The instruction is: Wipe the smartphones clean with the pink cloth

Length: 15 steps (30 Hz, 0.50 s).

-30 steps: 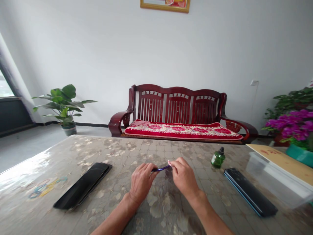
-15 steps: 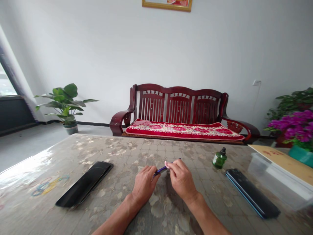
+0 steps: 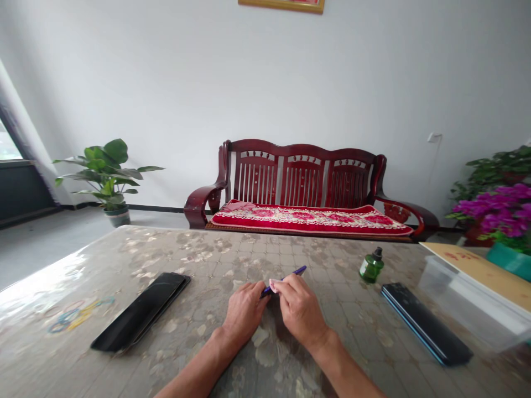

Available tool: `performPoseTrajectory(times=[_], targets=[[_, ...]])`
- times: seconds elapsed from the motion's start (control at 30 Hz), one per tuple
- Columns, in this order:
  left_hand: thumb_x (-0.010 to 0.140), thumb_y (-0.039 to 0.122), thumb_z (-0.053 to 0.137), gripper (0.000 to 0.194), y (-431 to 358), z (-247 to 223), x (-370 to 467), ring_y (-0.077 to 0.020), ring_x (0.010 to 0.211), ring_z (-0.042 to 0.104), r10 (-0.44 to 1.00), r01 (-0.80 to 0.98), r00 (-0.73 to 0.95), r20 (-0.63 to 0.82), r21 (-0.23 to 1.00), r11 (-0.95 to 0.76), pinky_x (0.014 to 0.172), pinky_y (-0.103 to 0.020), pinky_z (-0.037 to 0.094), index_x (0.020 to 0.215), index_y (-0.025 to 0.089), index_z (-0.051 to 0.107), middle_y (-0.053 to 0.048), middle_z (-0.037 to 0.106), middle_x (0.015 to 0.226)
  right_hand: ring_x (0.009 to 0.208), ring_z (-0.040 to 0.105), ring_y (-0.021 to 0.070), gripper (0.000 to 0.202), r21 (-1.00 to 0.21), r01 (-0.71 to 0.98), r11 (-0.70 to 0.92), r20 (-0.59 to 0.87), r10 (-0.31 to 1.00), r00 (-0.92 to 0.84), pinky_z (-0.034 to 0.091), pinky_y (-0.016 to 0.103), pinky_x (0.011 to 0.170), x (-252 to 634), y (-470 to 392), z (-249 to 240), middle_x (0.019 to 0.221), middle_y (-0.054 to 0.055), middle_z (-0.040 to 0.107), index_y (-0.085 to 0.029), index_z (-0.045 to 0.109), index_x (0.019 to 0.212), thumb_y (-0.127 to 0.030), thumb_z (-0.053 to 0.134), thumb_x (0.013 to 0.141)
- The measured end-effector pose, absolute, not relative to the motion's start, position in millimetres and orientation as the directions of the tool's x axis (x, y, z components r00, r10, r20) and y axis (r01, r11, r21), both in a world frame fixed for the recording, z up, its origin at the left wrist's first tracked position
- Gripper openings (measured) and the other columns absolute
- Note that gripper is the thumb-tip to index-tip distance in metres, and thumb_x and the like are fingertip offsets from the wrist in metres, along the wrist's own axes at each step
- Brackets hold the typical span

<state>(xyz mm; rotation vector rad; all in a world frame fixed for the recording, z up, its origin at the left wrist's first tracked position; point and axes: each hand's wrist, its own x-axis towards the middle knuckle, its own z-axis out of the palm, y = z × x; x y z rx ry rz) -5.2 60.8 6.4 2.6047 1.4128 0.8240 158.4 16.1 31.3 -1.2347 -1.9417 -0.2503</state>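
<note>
Purple pen [image 3: 299, 270], left hand [image 3: 245, 310] pinching it, right hand's [image 3: 302, 309] grip closed

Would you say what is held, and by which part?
Slim purple rod: left hand at near end, right hand around middle, with small pinkish-white scrap.

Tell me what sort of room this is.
Probably a living or sitting room: a dark red carved wooden bench with a red floral seat cover stands against the wall, and a leafy green potted plant sits on the floor.
</note>
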Motion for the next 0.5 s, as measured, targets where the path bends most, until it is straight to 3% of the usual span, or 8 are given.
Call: performPoseTrajectory(times=[0.27, 0.5], targets=[[0.092, 0.022, 0.059, 0.010, 60.2, 6.4, -3.6, -0.0197, 0.080, 0.064, 0.812, 0.784, 0.455, 0.365, 0.269, -0.560, 0.066, -0.026, 0.039, 0.082, 0.021, 0.057, -0.001, 0.067, 0.079, 0.081, 0.058, 0.0167, 0.026, -0.323, 0.881, 0.346, 0.750, 0.661, 0.016, 0.047, 0.027, 0.076, 201.0, 36.0, 25.7, 0.082, 0.004, 0.060, -0.020, 0.069, 0.097, -0.012, 0.045, 0.095], [0.093, 0.023, 0.058, 0.010, 61.2, 7.1, -4.4, -0.0190, 0.080, 0.064, 0.853, 0.811, 0.425, 0.303, 0.291, -0.507, 0.067, -0.026, 0.038, 0.084, 0.021, 0.057, -0.001, 0.066, 0.080, 0.081, 0.058, 0.0171, 0.028, -0.247, 0.849, 0.468, 0.723, 0.672, -0.161, 0.047, 0.028, 0.076, 173.4, 23.9, 26.1, 0.084, 0.005, 0.061, -0.021, 0.068, 0.101, -0.011, 0.043, 0.096]])
